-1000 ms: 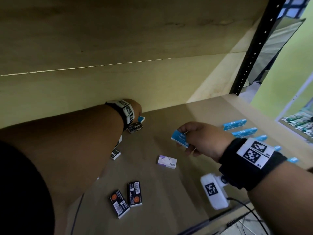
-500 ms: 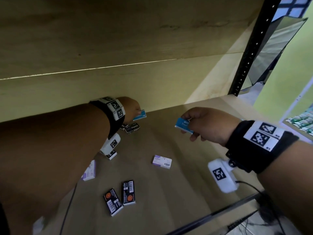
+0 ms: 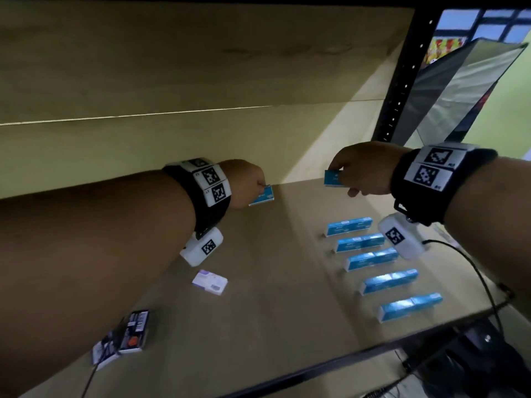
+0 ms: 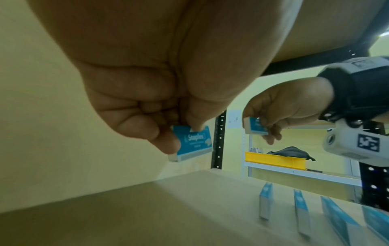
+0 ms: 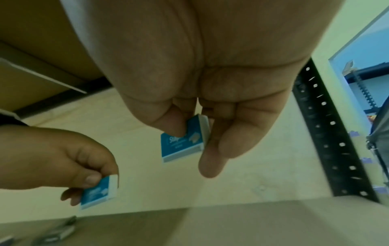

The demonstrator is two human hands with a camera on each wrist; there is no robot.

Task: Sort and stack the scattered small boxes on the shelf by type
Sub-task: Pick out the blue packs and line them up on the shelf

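My left hand (image 3: pixel 253 185) pinches a small blue staples box (image 3: pixel 262 196) by its top edge, lifted above the shelf board (image 3: pixel 273 311); the left wrist view shows the same box (image 4: pixel 192 144) between thumb and fingers. My right hand (image 3: pixel 359 173) pinches a second blue staples box (image 3: pixel 333 178), also seen in the right wrist view (image 5: pixel 182 143), held in the air further right. Below the right hand, several blue boxes (image 3: pixel 367 242) stand on edge in a row. A purple-and-white box (image 3: pixel 209 282) and black boxes (image 3: pixel 135 331) lie flat to the left.
The shelf's back panel (image 3: pixel 172 145) is close behind both hands, and the upper shelf board (image 3: pixel 172 53) hangs low overhead. A black perforated upright (image 3: pixel 402 81) stands at the right. A cable (image 3: pixel 474 271) runs from my right wrist over the front edge.
Both hands have risen and moved right, each carrying its blue box. The left hand has lifted its box off the back-left cluster. The view has swung right, showing the row of blue boxes.
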